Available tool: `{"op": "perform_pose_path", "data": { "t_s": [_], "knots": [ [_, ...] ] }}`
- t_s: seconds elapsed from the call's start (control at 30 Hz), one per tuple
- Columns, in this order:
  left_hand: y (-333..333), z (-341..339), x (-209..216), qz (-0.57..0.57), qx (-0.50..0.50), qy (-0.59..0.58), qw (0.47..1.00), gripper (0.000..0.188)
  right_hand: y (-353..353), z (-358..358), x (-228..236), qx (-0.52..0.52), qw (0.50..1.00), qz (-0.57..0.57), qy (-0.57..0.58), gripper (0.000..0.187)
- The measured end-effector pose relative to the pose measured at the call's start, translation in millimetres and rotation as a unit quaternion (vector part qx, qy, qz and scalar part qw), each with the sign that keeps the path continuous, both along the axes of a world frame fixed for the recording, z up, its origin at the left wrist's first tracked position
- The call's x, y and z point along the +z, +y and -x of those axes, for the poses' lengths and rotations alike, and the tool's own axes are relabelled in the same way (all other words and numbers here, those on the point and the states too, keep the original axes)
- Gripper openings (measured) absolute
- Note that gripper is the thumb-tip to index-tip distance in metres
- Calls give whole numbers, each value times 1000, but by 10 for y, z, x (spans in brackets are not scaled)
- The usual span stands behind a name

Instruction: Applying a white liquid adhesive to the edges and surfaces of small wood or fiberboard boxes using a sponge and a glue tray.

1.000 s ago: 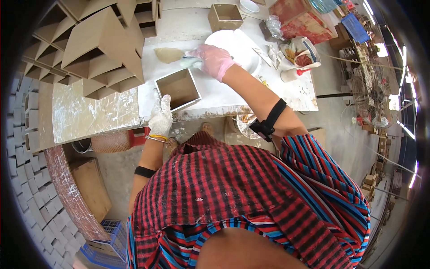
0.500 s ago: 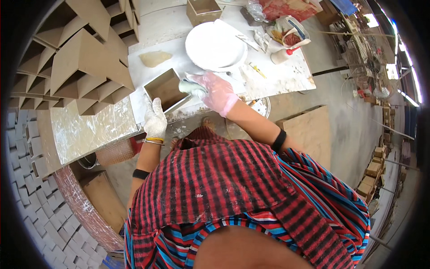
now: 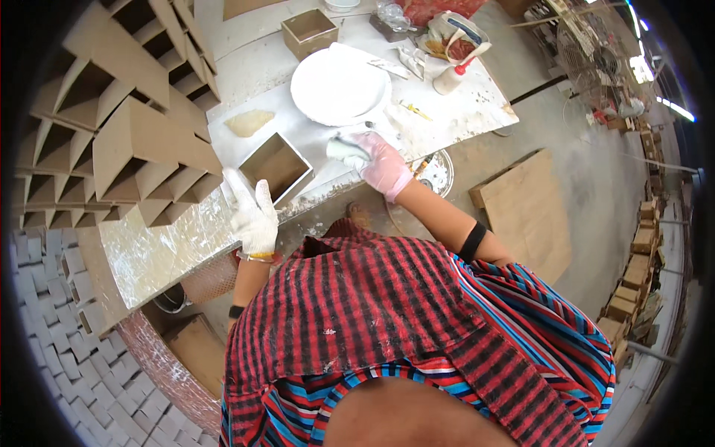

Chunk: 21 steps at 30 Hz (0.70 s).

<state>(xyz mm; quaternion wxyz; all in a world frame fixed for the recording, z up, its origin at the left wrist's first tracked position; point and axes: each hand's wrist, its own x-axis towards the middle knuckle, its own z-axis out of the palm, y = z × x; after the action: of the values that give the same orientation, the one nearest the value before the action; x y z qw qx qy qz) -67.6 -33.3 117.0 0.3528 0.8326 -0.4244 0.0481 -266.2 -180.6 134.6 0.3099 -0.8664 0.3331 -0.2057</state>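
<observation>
An open brown square box [image 3: 275, 166] lies on the white worktable [image 3: 320, 141], near its front edge. My left hand [image 3: 253, 212], in a white glove, rests with spread fingers against the box's near left corner. My right hand [image 3: 378, 160], in a pink glove, is closed around a pale wet sponge [image 3: 344, 149] just to the right of the box, above the table. A round white plate [image 3: 339, 83] lies behind the sponge.
Stacked brown box pieces [image 3: 119, 141] fill the left. A second small box [image 3: 308, 33], a squeeze bottle [image 3: 454, 74], tools and bags sit at the table's far end. A round sieve-like disc [image 3: 436, 171] and flat boards [image 3: 521, 208] lie on the floor at right.
My right hand has drawn back from the plate toward me with the sponge and now sits beside the box. The left hand stays at the box's corner. The view has shifted.
</observation>
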Motion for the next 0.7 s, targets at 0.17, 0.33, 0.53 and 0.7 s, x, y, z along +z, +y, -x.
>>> {"op": "perform_pose_path", "data": {
  "t_s": [0.17, 0.33, 0.53, 0.7],
  "knots": [
    [-441, 45, 505, -80, -221, 93, 968, 30, -171, 230, -298, -50, 929, -296, -215, 52],
    [-981, -424, -150, -455, -483, -96, 742, 31, -133, 179, -135, -13, 719, -606, -340, 46],
    [-831, -442, -240, -410, -489, -143, 756, 33, -183, 227, -10, 23, 819, -486, -304, 41],
    [-371, -450, 34, -355, -400, -136, 834, 38, -46, 110, 167, -6, 877, -350, -328, 43]
  ]
}}
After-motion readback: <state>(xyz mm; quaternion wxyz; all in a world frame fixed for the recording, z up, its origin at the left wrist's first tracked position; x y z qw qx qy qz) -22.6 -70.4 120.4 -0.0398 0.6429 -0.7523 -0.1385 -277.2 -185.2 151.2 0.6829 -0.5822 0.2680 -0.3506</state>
